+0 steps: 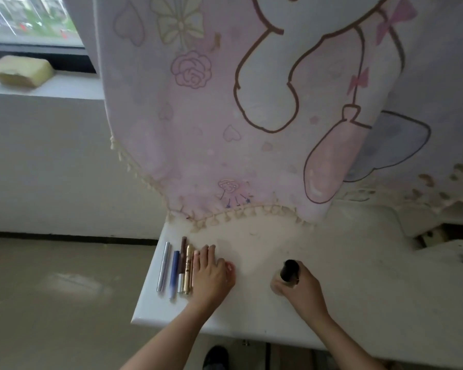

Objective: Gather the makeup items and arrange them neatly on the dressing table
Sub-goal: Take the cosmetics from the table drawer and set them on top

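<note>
White dressing table (pixel 358 303), with a pink cartoon cloth (pixel 198 129) hanging at its back. The left hand (pixel 211 276) lies flat, fingers straight and together, touching the gold tube (pixel 189 268) that ends a tidy row: silver pen (pixel 163 267), blue pen (pixel 174 273), brown pencil (pixel 182 252). The tube's print is unreadable. The right hand (pixel 302 287) curls round a black-capped bottle (pixel 291 269), well right of the row.

Head view looks steeply down, close over the dressing table (pixel 251 316) edge.
</note>
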Demonstrator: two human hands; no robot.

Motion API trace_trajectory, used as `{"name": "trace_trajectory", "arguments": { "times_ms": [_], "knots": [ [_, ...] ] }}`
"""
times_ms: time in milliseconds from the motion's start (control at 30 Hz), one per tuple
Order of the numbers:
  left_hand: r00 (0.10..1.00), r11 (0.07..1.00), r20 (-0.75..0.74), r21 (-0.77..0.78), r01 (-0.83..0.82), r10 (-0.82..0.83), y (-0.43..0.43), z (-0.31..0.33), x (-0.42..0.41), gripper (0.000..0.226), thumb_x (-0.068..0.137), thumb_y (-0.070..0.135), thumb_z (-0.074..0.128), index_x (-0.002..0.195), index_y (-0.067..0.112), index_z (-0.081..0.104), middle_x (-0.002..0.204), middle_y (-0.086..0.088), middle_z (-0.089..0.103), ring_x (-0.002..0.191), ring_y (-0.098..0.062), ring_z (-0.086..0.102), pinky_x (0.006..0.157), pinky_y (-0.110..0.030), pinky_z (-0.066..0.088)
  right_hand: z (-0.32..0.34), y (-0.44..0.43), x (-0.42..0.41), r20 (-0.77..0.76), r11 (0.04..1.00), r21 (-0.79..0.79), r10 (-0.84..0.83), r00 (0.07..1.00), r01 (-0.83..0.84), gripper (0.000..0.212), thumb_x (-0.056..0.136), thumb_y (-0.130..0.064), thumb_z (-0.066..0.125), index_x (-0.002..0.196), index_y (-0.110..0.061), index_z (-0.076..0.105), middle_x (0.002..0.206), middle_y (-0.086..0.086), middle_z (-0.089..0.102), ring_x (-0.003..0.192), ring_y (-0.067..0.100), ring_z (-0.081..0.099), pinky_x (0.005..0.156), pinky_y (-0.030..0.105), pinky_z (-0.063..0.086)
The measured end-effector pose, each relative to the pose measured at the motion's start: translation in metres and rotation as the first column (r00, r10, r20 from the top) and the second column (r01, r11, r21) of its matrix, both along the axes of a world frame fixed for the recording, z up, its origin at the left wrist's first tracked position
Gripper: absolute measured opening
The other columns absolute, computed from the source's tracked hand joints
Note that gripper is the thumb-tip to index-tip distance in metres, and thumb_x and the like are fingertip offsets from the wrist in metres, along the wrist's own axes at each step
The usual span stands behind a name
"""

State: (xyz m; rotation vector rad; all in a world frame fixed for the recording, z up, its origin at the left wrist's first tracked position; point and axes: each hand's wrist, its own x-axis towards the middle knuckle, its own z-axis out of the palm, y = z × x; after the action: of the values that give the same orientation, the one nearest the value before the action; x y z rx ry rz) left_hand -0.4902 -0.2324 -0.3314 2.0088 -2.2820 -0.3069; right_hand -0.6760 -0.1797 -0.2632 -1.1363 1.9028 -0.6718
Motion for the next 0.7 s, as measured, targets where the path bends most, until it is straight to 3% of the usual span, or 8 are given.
{"name": "trace_trajectory", "arguments": {
  "times_ms": [200,300,400,467,633,700],
  "knots": [
    [0.999,0.999,0.012,-0.025,0.031,-0.031,0.001,-0.006,0.005,0.036,0.07,0.035,0.044,0.063,0.008,0.067,0.102,-0.021,0.067,0.098,-0.039,0.063,0.084,-0.049,0.05,0.003,-0.001,0.009,-0.026,1.0,-0.011,0.015,1.0,-0.015,0.031,0.072,-0.01,0.073,0.09,-0.023,0.051,0.09,0.001,0.058,0.087,0.02,0.056,0.076,0.028,0.042],
    [1.0,0.999,-0.01,-0.031,-0.021,0.021,0.006,-0.002,0.006,0.045,0.071,0.043,0.043,0.083,0.008,0.069,0.104,-0.02,0.067,0.1,-0.04,0.063,0.082,-0.049,0.051,0.007,-0.005,0.015,-0.008,0.999,-0.018,0.039,0.999,-0.039,0.028,0.073,-0.009,0.073,0.086,-0.021,0.051,0.088,0.001,0.058,0.085,0.02,0.056,0.077,0.029,0.042],
    [0.986,0.989,-0.106,-0.058,-0.136,0.13,0.022,-0.005,0.022,0.058,0.071,0.048,0.043,0.108,0.01,0.064,0.118,-0.017,0.063,0.112,-0.037,0.056,0.087,-0.049,0.049,0.007,-0.013,0.022,0.012,0.998,-0.027,0.056,0.998,-0.056,0.028,0.072,-0.007,0.074,0.088,-0.018,0.054,0.087,0.0,0.058,0.086,0.019,0.056,0.076,0.027,0.041],
    [0.958,0.967,-0.156,-0.04,-0.25,0.241,0.039,-0.01,0.042,0.064,0.068,0.049,0.042,0.12,0.013,0.054,0.121,-0.016,0.06,0.117,-0.034,0.047,0.088,-0.049,0.048,0.007,-0.02,0.029,0.041,0.998,-0.03,0.063,0.997,-0.062,0.032,0.073,-0.005,0.073,0.1,-0.011,0.058,0.09,0.0,0.057,0.088,0.017,0.053,0.078,0.025,0.039],
    [0.876,0.885,-0.133,0.024,-0.465,0.464,0.078,-0.022,0.083,0.062,0.085,0.052,0.024,0.119,0.005,0.044,0.116,-0.025,0.059,0.113,-0.034,0.036,0.079,-0.058,0.048,0.001,-0.042,0.045,0.055,0.996,-0.063,0.072,0.996,-0.069,0.033,0.074,-0.002,0.072,0.105,-0.003,0.059,0.09,0.003,0.056,0.088,0.016,0.052,0.076,0.021,0.037],
    [0.864,0.871,-0.109,0.053,-0.489,0.492,0.087,-0.026,0.091,0.062,0.079,0.049,0.031,0.119,0.004,0.044,0.116,-0.025,0.06,0.113,-0.033,0.035,0.078,-0.058,0.049,-0.002,-0.052,0.05,0.045,0.995,-0.081,0.061,0.997,-0.057,0.029,0.075,-0.003,0.071,0.101,-0.003,0.06,0.088,0.004,0.057,0.085,0.018,0.053,0.072,0.021,0.036]
  ]
}}
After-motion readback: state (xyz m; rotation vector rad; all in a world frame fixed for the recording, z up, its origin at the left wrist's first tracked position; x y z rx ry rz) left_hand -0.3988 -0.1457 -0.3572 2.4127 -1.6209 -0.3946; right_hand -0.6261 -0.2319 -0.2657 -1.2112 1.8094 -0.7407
